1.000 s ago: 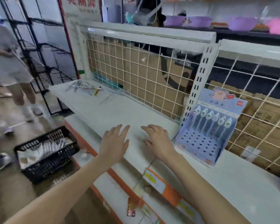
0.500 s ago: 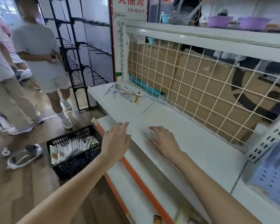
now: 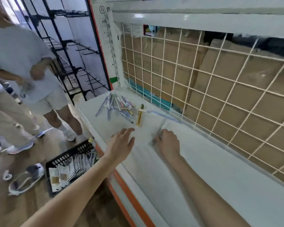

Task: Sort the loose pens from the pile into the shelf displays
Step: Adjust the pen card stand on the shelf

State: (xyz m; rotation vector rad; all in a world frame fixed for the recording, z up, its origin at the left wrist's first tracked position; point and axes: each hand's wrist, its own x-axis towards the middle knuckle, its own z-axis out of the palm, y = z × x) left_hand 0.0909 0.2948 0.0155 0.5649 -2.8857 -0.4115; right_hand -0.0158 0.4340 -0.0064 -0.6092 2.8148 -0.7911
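A pile of loose pens (image 3: 117, 104), mostly pale blue and white, lies at the far left end of the white shelf (image 3: 195, 161). A gold pen (image 3: 139, 116) lies beside the pile on its right, and a long light-blue pen (image 3: 164, 115) runs along the wire grid. My left hand (image 3: 121, 145) hovers over the shelf just short of the pile, fingers straight and spread, holding nothing. My right hand (image 3: 168, 141) rests on the shelf with its fingers curled down onto the surface; nothing shows in it. The pen display is out of view.
A white wire grid (image 3: 211, 82) backs the shelf, with cardboard boxes behind it. A black basket (image 3: 64, 159) of packets stands on the wooden floor below left. Two people (image 3: 23, 63) stand to the left by black racks (image 3: 69, 54). Shoes lie on the floor.
My view has swung left, so the blue pen display has left the frame and the pen pile is nearer. Both hands have travelled left along the shelf toward the pile.
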